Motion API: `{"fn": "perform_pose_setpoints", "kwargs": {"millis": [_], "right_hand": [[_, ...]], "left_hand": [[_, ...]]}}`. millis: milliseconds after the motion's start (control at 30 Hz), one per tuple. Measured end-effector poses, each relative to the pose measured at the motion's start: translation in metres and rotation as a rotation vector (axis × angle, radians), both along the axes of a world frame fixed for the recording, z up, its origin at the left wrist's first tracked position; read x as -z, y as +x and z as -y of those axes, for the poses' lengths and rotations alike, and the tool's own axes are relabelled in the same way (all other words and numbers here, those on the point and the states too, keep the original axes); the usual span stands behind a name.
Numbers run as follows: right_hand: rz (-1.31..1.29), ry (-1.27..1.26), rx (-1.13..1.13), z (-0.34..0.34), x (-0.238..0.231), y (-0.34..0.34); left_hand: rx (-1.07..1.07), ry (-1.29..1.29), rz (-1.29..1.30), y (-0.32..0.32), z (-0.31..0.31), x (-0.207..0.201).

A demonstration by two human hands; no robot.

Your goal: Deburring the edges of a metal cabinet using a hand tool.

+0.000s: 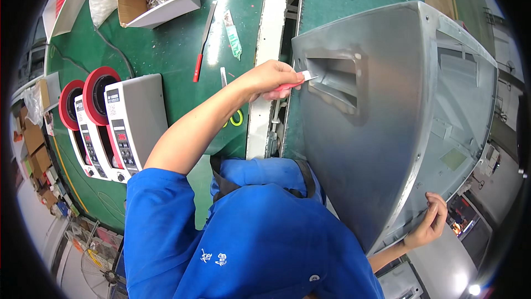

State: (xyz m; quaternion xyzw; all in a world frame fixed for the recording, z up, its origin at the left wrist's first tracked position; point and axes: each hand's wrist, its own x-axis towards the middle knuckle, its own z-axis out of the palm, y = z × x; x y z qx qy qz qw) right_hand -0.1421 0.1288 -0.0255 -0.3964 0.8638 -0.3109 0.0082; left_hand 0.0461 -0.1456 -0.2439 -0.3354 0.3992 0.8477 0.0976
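Note:
My left hand (272,79) is closed on a slim red-and-white tool (306,75) whose thin pointed tip meets the rim of a recess (334,80) in a large grey metal housing (365,133). The tool's exact kind cannot be made out. The housing stands tilted on its side at my right, its open back turned away from me. By the lower edge of that opening is my right hand (427,225), fingers loosely bent, with nothing visible in them. Under my left forearm, partly hidden, lie scissors (237,117) with yellow-green handles.
Two white tape dispensers (145,105) with red reels stand on the green table at left. Further back are a long tool (198,67) with a red handle, a green-and-white packet (232,36) and a cardboard box (130,0) of small parts. A white rail (265,39) runs between the worktops.

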Motion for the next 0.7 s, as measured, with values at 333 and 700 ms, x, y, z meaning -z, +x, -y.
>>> {"fn": "perform_pose_setpoints", "kwargs": {"millis": [333, 700], "right_hand": [[-0.011, 0.015, -0.008, -0.002, 0.0, -0.001], [0.012, -0.014, 0.013, 0.0, 0.003, -0.001]], "left_hand": [[0.222, -0.981, 0.105, -0.012, -0.008, -0.015], [0.125, -1.045, 0.076, -0.011, -0.024, -0.009]]}}
